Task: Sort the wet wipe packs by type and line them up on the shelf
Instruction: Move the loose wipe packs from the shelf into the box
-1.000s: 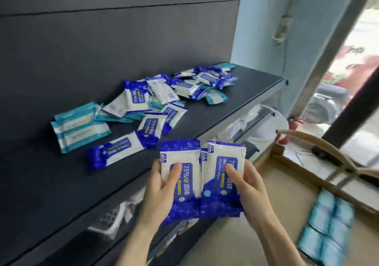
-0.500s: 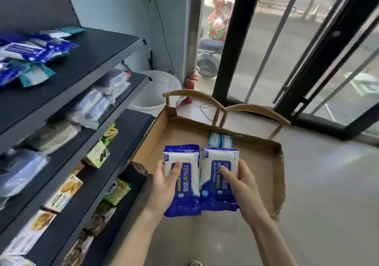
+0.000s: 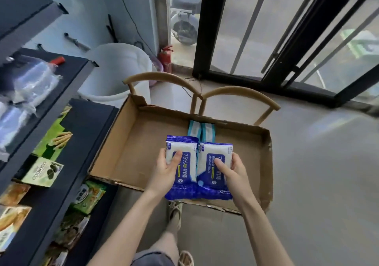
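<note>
Blue wipe packs (image 3: 189, 148) lengthwise away, gripped in left hand (image 3: 164, 172), right hand (image 3: 235, 173)

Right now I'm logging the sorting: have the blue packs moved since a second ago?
Yes. The blue packs, held by left hand and right hand, went from beside the top shelf to above the cardboard box.

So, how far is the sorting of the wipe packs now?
Done: two teal packs lie side by side in the cardboard box. In hand: the left hand and right hand each hold a blue pack over it. Left: no wipe packs show on the shelf in this view.
</note>
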Demonstrator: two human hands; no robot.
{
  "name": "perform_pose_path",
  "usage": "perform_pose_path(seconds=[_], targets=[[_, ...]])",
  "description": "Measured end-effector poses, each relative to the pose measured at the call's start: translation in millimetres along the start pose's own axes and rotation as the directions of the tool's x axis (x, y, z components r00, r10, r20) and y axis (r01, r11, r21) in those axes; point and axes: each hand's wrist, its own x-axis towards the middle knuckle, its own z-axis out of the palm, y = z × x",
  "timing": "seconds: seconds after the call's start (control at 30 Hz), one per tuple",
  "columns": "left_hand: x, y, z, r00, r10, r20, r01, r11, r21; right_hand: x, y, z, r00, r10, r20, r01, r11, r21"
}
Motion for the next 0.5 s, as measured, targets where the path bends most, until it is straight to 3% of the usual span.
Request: perform_pose_path(seconds=[0.37, 0.5], targets=[[215.4, -29.3, 25.2, 0.953, -0.304, 0.007, 0.302, 0.949, 0.09, 191.9, 19.8, 5.0, 0.963, 0.221, -0.152, -0.218, 0.975, 0.038], [280.5, -60.7, 34.7, 0.936, -0.352, -0.015, 0.352, 0.929, 0.116, 259.1, 48.9, -2.2, 0.936, 0.269, -0.228, -0.265, 0.963, 0.046]])
